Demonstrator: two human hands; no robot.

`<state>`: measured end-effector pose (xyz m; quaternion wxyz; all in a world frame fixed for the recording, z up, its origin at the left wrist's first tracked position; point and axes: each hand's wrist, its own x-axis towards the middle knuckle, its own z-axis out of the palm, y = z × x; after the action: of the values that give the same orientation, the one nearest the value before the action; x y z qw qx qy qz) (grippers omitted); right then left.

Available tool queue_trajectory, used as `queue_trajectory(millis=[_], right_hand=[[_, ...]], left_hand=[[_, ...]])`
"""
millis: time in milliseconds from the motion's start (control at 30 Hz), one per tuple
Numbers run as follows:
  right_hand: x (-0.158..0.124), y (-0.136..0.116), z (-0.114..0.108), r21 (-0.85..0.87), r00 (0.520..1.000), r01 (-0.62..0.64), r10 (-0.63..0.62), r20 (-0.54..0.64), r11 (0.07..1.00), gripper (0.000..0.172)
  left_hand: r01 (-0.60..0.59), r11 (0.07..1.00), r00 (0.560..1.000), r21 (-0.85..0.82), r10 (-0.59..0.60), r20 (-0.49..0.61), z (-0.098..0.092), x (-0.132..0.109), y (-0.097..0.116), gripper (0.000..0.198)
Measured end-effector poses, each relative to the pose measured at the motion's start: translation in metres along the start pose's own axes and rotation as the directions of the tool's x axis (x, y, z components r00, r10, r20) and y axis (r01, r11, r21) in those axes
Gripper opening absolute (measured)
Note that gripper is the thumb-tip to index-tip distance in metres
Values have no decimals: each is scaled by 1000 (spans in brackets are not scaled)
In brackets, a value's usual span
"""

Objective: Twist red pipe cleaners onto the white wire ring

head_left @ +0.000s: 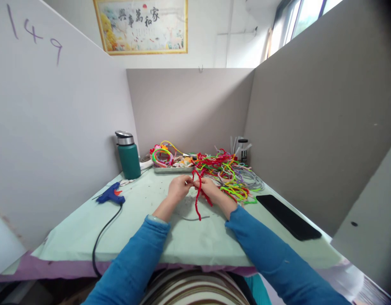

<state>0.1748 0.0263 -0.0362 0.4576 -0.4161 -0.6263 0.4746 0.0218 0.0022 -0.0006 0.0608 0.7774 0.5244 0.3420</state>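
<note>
A fuzzy red pipe cleaner [198, 207] is held over the middle of the table, its ends looping up and hanging down. My left hand [180, 187] pinches it with thumb and fingertips. Close beside it, my right hand [208, 189] is closed on the same red piece, and the two sets of fingertips nearly meet. Another red length sticks out below my right hand. Under the hands a thin grey pipe cleaner [195, 219] lies on the tablecloth. Exactly how the red strands cross between the fingers is too small to make out.
Behind my right hand spreads a tangled heap of coloured pipe cleaners [227, 163]. A metal tray [173, 170] holds small pieces and ring-shaped crafts. A green bottle [129, 159] and a blue glue gun [111, 193] with its cord are left; a black phone [287, 217] lies right. Partitions enclose three sides.
</note>
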Motion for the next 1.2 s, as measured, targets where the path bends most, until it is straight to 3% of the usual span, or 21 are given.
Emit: queue_trajectory(millis=[233,667,900,1200], right_hand=[[2,4,-1,55,1000,-17,16,20,998,27],[-10,-15,3,77,999,-50,49,4,996,22],[-13,-20,5,-49,999,-14,13,-36,999,18],[-13,-19,4,-187,990,107,-122,-68,977,20]], left_hand=[[-30,1000,999,-9,30,-29,1,1,-2,16],[-42,999,999,23,43,-16,1,3,-3,20],[-55,996,998,65,54,15,4,4,-6,21],[-62,998,998,28,62,-29,9,5,-11,19]])
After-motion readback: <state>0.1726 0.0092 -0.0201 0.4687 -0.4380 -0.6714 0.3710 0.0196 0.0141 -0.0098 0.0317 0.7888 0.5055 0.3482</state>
